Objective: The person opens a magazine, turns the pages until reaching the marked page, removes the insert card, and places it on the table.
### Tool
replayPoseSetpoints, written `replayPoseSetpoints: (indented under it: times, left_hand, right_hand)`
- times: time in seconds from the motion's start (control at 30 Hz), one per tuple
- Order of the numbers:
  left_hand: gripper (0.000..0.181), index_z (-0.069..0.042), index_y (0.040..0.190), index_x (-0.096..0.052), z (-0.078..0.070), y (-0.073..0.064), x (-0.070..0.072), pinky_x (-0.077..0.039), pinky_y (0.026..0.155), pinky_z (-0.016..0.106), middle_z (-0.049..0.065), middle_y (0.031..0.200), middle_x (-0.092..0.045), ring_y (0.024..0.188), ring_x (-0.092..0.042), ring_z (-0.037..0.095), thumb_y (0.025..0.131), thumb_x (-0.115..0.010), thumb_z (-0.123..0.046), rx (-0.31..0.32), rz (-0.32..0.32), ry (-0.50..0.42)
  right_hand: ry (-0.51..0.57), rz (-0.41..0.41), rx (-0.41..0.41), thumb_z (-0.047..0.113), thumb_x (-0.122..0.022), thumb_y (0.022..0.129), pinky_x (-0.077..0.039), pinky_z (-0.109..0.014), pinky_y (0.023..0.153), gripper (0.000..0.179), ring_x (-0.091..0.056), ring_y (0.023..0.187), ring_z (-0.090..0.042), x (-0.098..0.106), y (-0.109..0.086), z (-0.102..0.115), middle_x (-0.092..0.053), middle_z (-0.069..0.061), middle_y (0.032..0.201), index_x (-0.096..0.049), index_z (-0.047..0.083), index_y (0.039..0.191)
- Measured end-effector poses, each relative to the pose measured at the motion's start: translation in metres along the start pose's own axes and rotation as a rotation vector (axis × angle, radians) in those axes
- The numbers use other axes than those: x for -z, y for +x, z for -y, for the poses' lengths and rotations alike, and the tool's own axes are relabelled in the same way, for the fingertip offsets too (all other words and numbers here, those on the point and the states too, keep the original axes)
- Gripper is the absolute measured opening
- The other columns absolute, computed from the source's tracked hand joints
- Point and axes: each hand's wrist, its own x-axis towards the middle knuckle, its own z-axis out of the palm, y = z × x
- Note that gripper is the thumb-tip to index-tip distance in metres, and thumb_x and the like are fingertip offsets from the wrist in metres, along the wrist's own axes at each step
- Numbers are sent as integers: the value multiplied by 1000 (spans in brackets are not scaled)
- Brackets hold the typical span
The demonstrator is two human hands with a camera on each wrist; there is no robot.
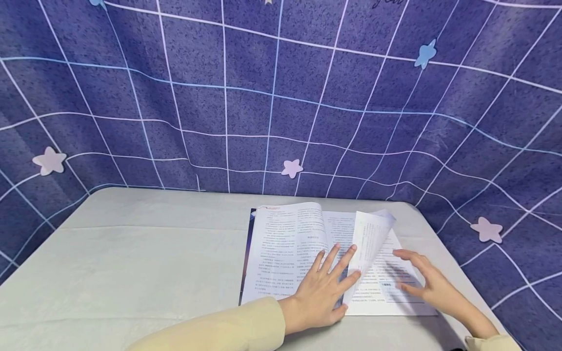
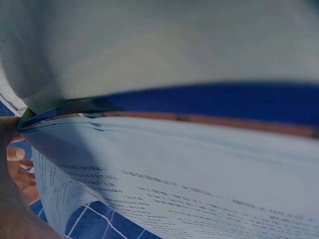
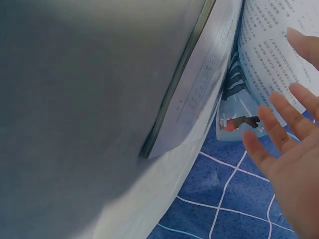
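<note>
Currently, a pale cloth-covered table [image 1: 131,253] is stretching across the left, with a patterned blue cloth [image 1: 246,122] hanging behind it. Farther right, a cream sleeve [image 1: 228,326] is reaching in along the table's near side. The book [image 1: 281,258] is lying spread on the table's right half, its dark cover [image 1: 249,243] peeking out beyond the left-hand pages, which are curving up toward the middle. The left hand [image 1: 318,292] is resting over the book's lower middle, fingers straight and fanned, relaxed rather than clenched, with fingertips touching a raised leaf [image 1: 373,234]. That printed leaf is standing tilted and curling over the right-hand page, its top bending rightward. At the book's right edge, the right hand [image 1: 439,290] is hovering released, its thumb and fingers parting toward the leaf, while its shadow is falling across the text.
</note>
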Motion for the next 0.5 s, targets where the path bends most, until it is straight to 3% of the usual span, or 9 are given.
replayPoseSetpoints:
  times: [0.2,0.5]
  left_hand:
    - [68,-28,139,-33,-1,0,1,-20,109,50,11,154,10,140,0,36,80,-52,-54,-2,9,10]
    - [66,-30,140,-31,-1,1,2,-16,109,53,11,154,3,141,0,36,81,-50,-52,-14,41,24]
  right_hand:
    - [11,59,49,2,-81,56,-20,-4,97,70,-36,120,6,-2,-4,-2,-54,-9,118,-53,-1,119]
    - [10,92,44,5,-81,57,-19,-4,97,66,-34,120,8,-4,-9,-4,-55,-11,116,-54,-1,117]
